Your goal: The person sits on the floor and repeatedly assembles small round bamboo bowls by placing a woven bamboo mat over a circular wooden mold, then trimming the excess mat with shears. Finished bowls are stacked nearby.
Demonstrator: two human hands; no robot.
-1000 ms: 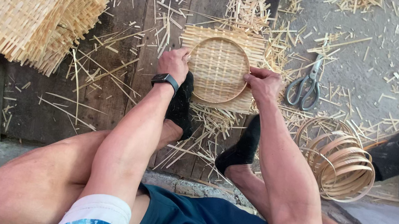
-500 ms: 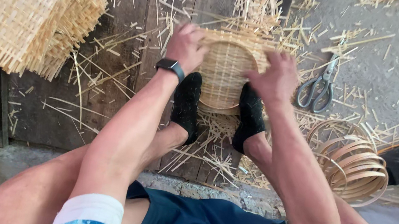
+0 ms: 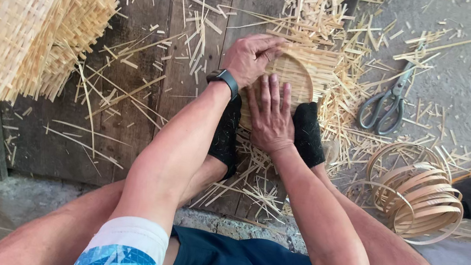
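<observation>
A round woven bamboo tray (image 3: 295, 76) is pinned on the wooden boards (image 3: 131, 72) between two black-socked feet (image 3: 309, 135), pressed by the flat, spread right hand (image 3: 269, 116) and gripped at its far-left rim by the curled left hand (image 3: 249, 59), with scissors (image 3: 386, 103) lying to the right.

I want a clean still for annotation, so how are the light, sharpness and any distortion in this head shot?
Head view: soft, even daylight with faint shadows and no glare; the left hand, right hand and woven bamboo disc are sharp, with no motion blur; the scissors are crisp too; wide-angle stretch swells the forearms and knees near the lower edge.
</observation>
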